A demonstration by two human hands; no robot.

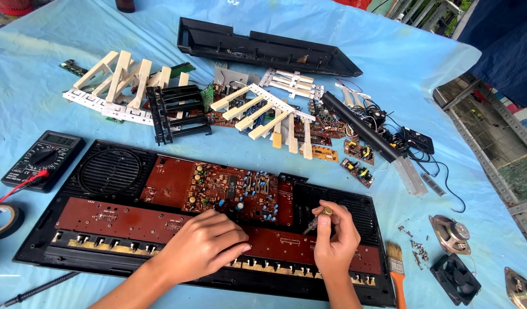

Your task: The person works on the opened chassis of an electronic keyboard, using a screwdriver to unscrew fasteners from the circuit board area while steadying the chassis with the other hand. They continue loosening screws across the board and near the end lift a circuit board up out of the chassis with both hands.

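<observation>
A multimeter (43, 158) lies at far left on the tabletop (23, 97). The left hand (203, 246) rests flat, fingers spread, on the keyboard case (52, 234), whose long axis runs left-right. The right hand (336, 240) pinches a screwdriver (316, 220), tip pointing down-left at the board (229, 191). A brush (396, 266) lies just right.

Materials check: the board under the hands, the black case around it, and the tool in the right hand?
Circuit board: reddish-brown, matte, looks like a resin laminate; small soldered parts stud it. Black case: looks like moulded plastic, matte, with a round slotted speaker grille. Tool in the right hand: thin shaft, probably metal, with a brass-coloured cap; too small to be sure. The left hand rests flat on the board.
</observation>
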